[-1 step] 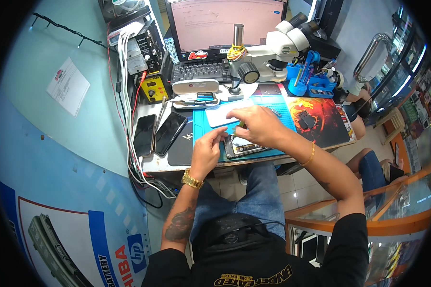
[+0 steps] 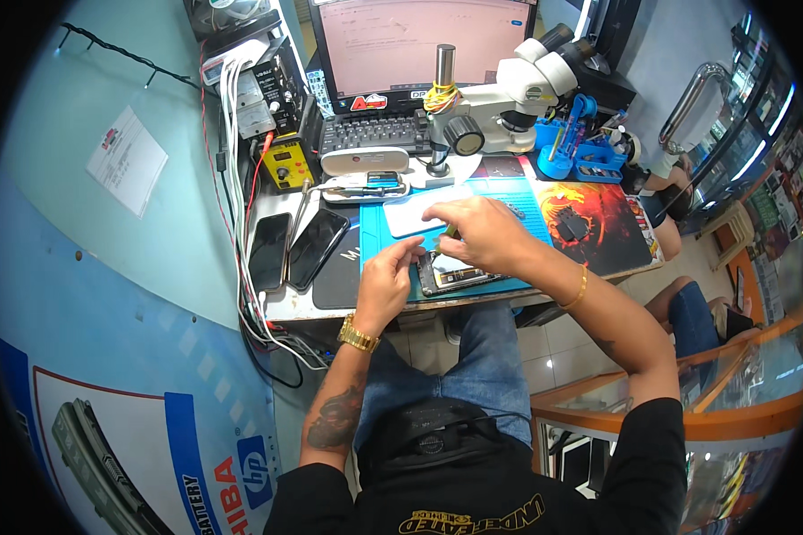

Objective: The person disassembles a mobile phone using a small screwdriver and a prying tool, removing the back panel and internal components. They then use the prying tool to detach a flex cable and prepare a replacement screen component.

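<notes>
Black-framed and laid open, a smartphone (image 2: pixel 459 278) lies on the blue work mat (image 2: pixel 372 242) near the front edge of the desk (image 2: pixel 287 308), partly hidden under both hands. It should be light and stiff along its frame, but its bare inside looks fragile: pressing on the pale area or the small parts could do harm. The outer rim is likely the safest place to take hold, fingers on the long sides. The right hand (image 2: pixel 473 236) has its grip pinched around a slim yellow-green tool (image 2: pixel 451 234) above the phone; the tip is too hidden to follow. The left hand (image 2: pixel 398 267) is at the phone's upper left corner, thumb and fingers near each other; whether its grip pinches anything, I cannot tell.

Beyond the mat, a white hinged case (image 2: pixel 364 161) stands with its lid raised, holding a blue block (image 2: pixel 383 179) and slim pieces too small to name. At right, a blue organizer (image 2: pixel 556 164) carries upright tools (image 2: pixel 569 134) in its holder and small items in a compartmented tray.
</notes>
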Demonstrator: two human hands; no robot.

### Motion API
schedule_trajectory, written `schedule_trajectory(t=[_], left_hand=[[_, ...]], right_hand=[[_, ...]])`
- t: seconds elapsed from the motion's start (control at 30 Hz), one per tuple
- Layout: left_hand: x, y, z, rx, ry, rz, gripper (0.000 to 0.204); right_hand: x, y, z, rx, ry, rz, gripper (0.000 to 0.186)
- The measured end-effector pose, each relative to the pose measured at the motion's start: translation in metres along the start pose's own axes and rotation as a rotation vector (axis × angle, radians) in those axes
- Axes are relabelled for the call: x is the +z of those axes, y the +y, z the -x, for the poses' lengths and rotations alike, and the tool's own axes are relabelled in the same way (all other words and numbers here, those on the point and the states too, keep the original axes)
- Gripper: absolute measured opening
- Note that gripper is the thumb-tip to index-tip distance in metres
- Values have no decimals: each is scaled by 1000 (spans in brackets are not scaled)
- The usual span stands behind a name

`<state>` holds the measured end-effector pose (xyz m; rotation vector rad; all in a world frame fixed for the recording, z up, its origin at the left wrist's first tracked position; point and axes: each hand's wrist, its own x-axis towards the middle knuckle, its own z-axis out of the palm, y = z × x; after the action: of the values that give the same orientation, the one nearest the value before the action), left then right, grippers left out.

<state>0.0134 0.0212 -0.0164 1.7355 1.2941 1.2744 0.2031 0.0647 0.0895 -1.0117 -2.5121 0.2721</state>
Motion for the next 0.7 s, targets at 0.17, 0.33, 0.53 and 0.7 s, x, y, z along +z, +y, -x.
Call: schedule_trajectory(t=[0.17,0.33,0.53,0.7], left_hand=[[1,-1,0,-7,9,-4,29],[0,-4,1,13,7,-29,31],[-1,-1,0,12,-31,5,41],[-5,0,1,57,-96,-66,49]], right_hand=[[0,2,-1,4,11,-25,33],[0,2,-3,34,-19,-24,34],[0,2,-2,19,-9,9,32],[2,3,-3,47,0,15,31]])
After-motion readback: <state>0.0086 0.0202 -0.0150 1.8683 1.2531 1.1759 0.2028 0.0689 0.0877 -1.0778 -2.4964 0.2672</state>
